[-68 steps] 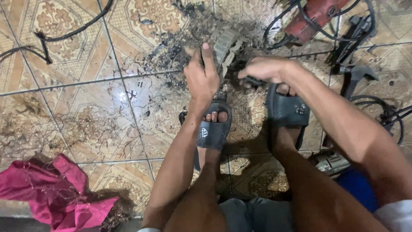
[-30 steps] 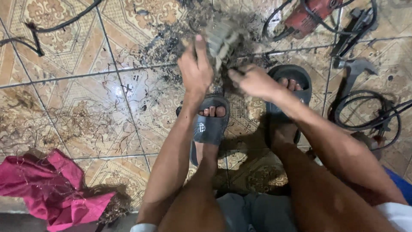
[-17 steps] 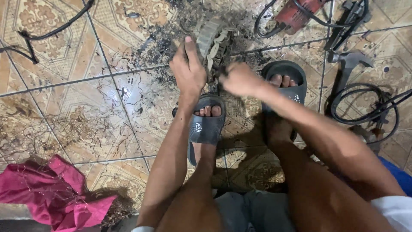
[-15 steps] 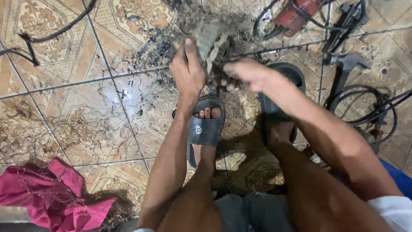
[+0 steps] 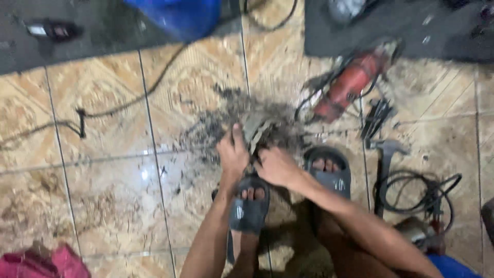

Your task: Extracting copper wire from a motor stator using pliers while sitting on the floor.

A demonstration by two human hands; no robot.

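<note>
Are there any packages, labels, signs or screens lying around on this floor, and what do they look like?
No package, sign or screen shows.
Pale mark: on the strap of the dark grey slide sandal on the foot below the left hand; too blurred to tell more.
Small pale patch, perhaps a label: on the small dark device at top left, on the dark mat.
Red power tool: upper right, no label visible.

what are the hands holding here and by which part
Both hands grip one grey, dirt-caked metal part on the tiled floor: the left hand clasps its left side, the right hand its lower end. The blur hides the exact finger placement.
</note>
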